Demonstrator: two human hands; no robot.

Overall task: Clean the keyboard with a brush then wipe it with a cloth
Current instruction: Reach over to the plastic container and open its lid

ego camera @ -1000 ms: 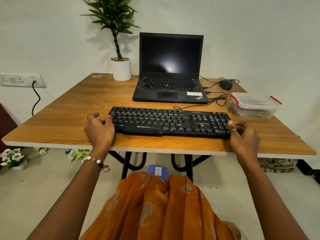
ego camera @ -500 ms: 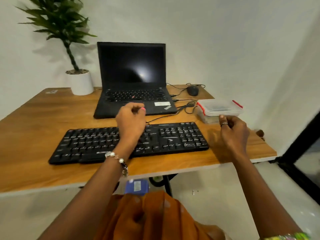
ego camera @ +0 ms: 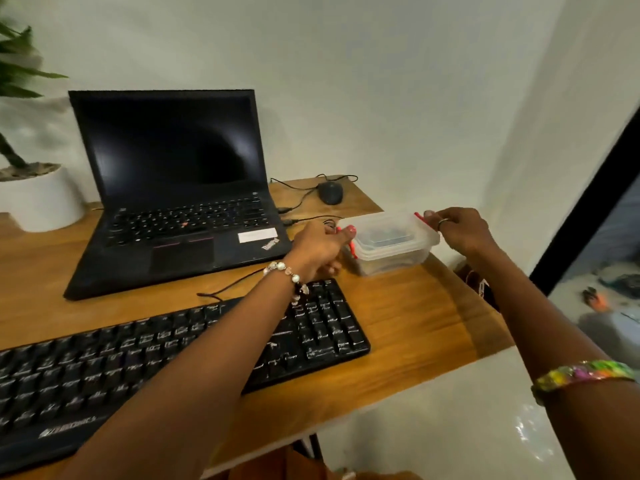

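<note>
1. The left hand (ego camera: pixel 320 249) pinches the red clip on the near-left end of one clear plastic box (ego camera: pixel 391 242); the right hand (ego camera: pixel 462 230) pinches the red clip at its far-right end.
2. The box's lid is on; something dark lies inside, too blurred to name.
3. One black keyboard (ego camera: pixel 156 355) lies near the front edge of the wooden table (ego camera: pixel 415 323), under the left forearm.
4. One open laptop (ego camera: pixel 176 188), one mouse (ego camera: pixel 330 192) and one white plant pot (ego camera: pixel 41 199) stand behind, against a white wall.
</note>
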